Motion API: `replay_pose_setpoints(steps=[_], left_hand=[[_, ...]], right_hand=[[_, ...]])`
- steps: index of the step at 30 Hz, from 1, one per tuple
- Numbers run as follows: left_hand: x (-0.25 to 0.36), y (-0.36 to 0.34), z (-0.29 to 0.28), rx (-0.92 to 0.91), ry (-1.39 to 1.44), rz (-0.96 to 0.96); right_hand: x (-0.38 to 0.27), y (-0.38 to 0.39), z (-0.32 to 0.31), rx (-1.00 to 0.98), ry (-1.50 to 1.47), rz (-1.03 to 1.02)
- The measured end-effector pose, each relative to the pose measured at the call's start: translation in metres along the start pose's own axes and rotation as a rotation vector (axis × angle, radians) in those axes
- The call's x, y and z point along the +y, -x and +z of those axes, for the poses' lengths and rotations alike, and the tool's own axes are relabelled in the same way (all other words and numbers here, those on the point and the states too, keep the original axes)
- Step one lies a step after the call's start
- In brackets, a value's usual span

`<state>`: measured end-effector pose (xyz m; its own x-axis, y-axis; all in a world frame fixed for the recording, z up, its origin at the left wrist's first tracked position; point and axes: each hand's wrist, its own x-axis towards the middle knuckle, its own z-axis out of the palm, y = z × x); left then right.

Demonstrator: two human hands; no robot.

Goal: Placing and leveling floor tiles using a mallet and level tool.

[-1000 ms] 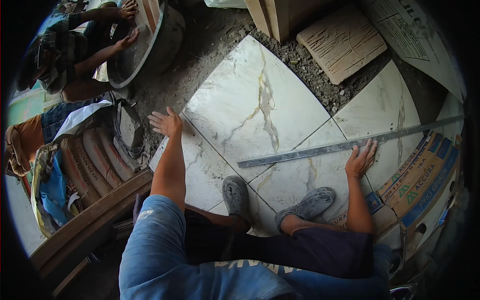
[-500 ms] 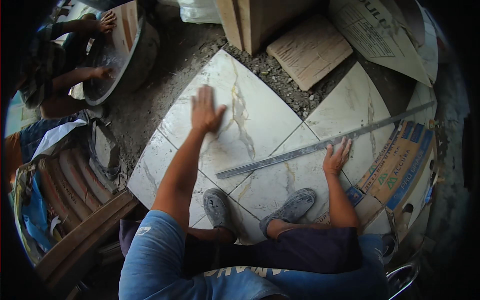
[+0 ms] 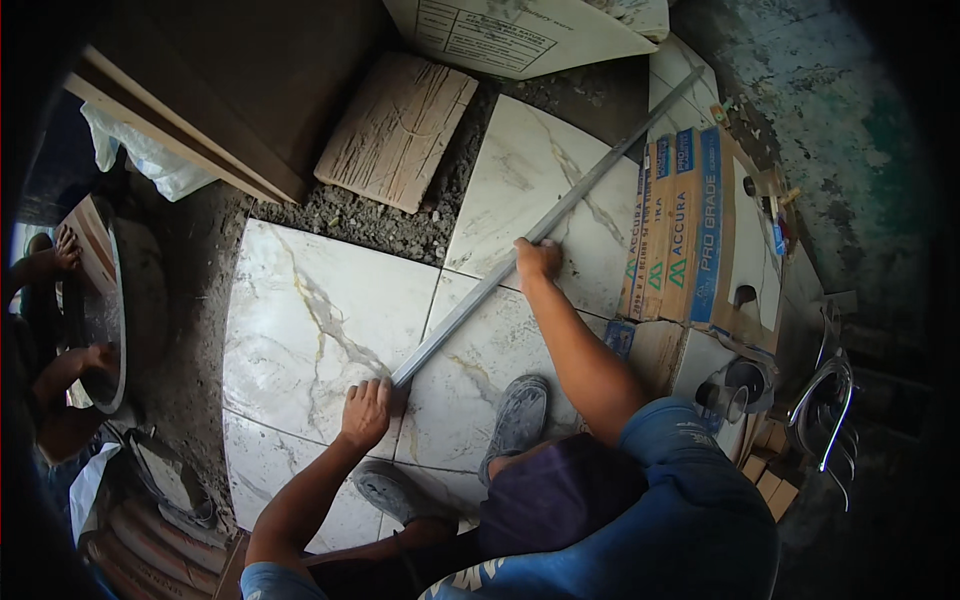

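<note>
A long grey metal straightedge [image 3: 452, 325] lies diagonally across the white marble-patterned floor tiles [image 3: 270, 340], from near my feet to the far right. My right hand [image 3: 538, 262] is closed round its middle part. At the near end, my left hand [image 3: 367, 412] has its fingers curled on the bar's tip. Thin dark joints run between the tiles, and grey smears mark their faces. Under the bar's far half lies another veined tile [image 3: 500, 190]. My grey shoes [image 3: 520, 412] stand on the nearest tiles.
Tile cartons [image 3: 685, 235] stand at the right. Beyond the tiles lie loose rubble [image 3: 345, 220], a rough wooden board [image 3: 400, 130] and a cardboard sheet [image 3: 500, 40]. At the far left, another person's hands [image 3: 68, 248] work at a dark basin [image 3: 120, 310].
The view has turned to the right. My left hand has left the big tile's surface and taken the straightedge's near end. My right hand, flat beside the bar before, now grips it.
</note>
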<state>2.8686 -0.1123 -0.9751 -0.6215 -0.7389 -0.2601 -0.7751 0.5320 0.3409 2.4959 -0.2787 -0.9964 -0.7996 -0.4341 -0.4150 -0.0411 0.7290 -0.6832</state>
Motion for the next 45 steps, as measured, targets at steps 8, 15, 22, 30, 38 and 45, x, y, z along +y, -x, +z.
replay_pose_setpoints(steps=[8,15,22,30,38,45], left_hand=[[-0.111,-0.038,-0.045,0.307,-0.072,-0.196],[-0.142,-0.062,-0.04,0.486,0.049,-0.243],[-0.105,-0.113,-0.047,0.374,0.001,-0.326],[-0.085,-0.117,-0.053,0.358,-0.022,-0.317],[-0.105,-0.083,-0.047,0.386,-0.021,-0.345],[-0.117,-0.086,-0.034,0.466,-0.008,-0.257]], right_hand=[[-0.024,0.008,0.049,-0.111,0.032,-0.526],[0.019,0.018,0.025,-0.066,0.022,-0.748],[0.043,0.014,0.012,-0.166,0.066,-0.721],[0.043,0.011,0.013,-0.098,0.057,-0.796],[0.041,0.014,0.009,-0.183,0.143,-0.746],[0.036,0.016,0.006,-0.187,0.171,-0.73]])
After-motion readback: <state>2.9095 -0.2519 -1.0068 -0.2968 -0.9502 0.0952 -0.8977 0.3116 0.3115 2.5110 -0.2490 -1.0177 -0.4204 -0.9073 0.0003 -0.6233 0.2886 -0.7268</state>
